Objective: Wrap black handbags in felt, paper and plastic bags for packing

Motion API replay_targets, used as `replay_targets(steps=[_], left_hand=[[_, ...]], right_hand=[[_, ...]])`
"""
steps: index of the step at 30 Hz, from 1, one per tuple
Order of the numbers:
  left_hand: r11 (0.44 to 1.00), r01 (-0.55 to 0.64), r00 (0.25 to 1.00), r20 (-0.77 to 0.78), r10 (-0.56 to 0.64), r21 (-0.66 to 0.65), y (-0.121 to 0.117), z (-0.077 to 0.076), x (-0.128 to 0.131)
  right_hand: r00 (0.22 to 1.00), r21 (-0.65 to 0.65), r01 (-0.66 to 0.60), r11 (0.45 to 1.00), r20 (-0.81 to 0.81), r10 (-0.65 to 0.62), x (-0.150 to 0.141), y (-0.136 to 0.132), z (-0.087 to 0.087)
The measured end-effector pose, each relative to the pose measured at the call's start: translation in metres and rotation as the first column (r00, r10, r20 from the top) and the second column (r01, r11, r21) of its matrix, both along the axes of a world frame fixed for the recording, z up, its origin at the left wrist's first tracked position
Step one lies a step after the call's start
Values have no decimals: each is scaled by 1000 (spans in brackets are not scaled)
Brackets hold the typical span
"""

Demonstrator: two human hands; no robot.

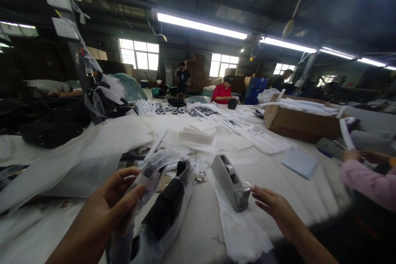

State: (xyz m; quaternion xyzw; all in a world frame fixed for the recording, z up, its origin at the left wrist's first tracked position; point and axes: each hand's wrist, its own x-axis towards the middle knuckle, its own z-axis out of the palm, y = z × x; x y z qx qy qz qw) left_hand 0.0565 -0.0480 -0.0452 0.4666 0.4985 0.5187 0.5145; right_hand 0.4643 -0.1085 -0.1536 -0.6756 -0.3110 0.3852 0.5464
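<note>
My left hand pinches the top of a clear plastic bag that wraps a black folded item; the bagged item lies on the white table in front of me. My right hand is open, fingers stretched toward a grey tape dispenser and just short of its near end. Under the dispenser lies a sheet of clear plastic.
Loose plastic bags and white strips cover the table's middle. A cardboard box with white pieces stands at the right. A co-worker's pink sleeve reaches in from the right. Other people stand and sit at the far end.
</note>
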Motion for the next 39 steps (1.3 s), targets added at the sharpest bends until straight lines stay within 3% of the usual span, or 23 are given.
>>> replay_targets(steps=[4, 8, 13, 16, 20, 22, 25, 27, 29, 31, 36, 39], left_hand=[[1000, 15, 1000, 4, -15, -7, 0, 1, 1], [1000, 26, 999, 46, -25, -17, 0, 1, 0], [998, 54, 998, 35, -53, -43, 0, 0, -2], [999, 36, 999, 32, -36, -20, -1, 0, 0], [999, 47, 997, 57, -48, 9, -4, 0, 2], [998, 66, 995, 73, -67, 26, -4, -1, 3], [990, 84, 992, 86, -94, 113, -4, -5, 3], [978, 99, 992, 58, -112, 183, -3, -7, 2], [962, 123, 992, 5, -128, 243, -2, -8, 1], [945, 167, 986, -56, -158, 281, -3, -9, -1], [922, 170, 982, -141, -128, 348, -5, -13, -2], [921, 147, 984, -152, -98, 362, -3, -15, -1]], right_hand=[[995, -48, 71, 996, -73, -74, -2, -11, -29], [990, -24, 142, 990, -18, -142, 0, -7, -55], [968, 46, 214, 976, 126, -218, -5, -9, -58], [957, 104, 166, 981, 221, -186, -24, -14, -39], [878, 288, -90, 953, 474, -60, -76, -12, 11], [841, 403, -256, 878, 541, -3, -110, -9, 41], [843, 525, -456, 719, 513, 160, -161, -4, 79], [824, 565, -554, 611, 479, 304, -188, 2, 98], [774, 558, -633, 537, 476, 418, -209, 10, 110], [754, 511, -656, 556, 472, 456, -224, 20, 116], [827, 385, -530, 756, 432, 360, -243, 39, 114], [833, 349, -502, 791, 440, 335, -246, 44, 110]])
